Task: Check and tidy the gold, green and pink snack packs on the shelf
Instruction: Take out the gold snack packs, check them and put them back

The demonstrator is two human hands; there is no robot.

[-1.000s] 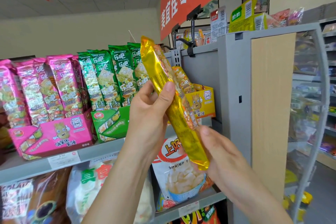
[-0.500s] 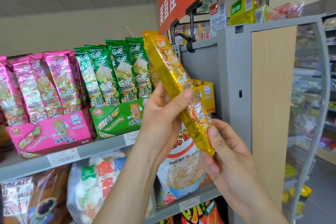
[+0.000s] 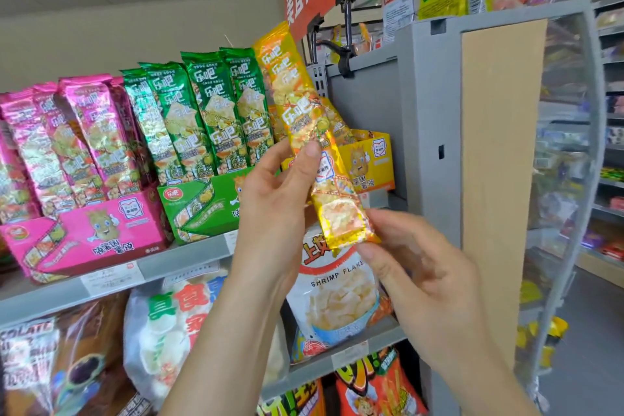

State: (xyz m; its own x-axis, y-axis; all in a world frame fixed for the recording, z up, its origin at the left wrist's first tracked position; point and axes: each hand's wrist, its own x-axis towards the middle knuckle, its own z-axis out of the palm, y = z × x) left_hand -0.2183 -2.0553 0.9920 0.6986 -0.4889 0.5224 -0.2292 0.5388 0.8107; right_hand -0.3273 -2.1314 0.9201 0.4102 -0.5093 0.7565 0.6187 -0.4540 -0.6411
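Left hand (image 3: 270,199) pinched the gold pack (image 3: 304,118) at its middle, right hand (image 3: 422,280) its bottom end, in the frame centre. It had turned from edge-on to face-on, so checking seemed ongoing.

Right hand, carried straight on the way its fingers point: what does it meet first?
The gold pack, at its lower end: the right hand points up-left and its fingertips seem to touch it. Depth is unclear.

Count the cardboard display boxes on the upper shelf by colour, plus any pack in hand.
Pink cardboard display box: 1
Green cardboard display box: 1
Yellow cardboard display box: 1
Gold foil snack pack, held: 1
Total: 4
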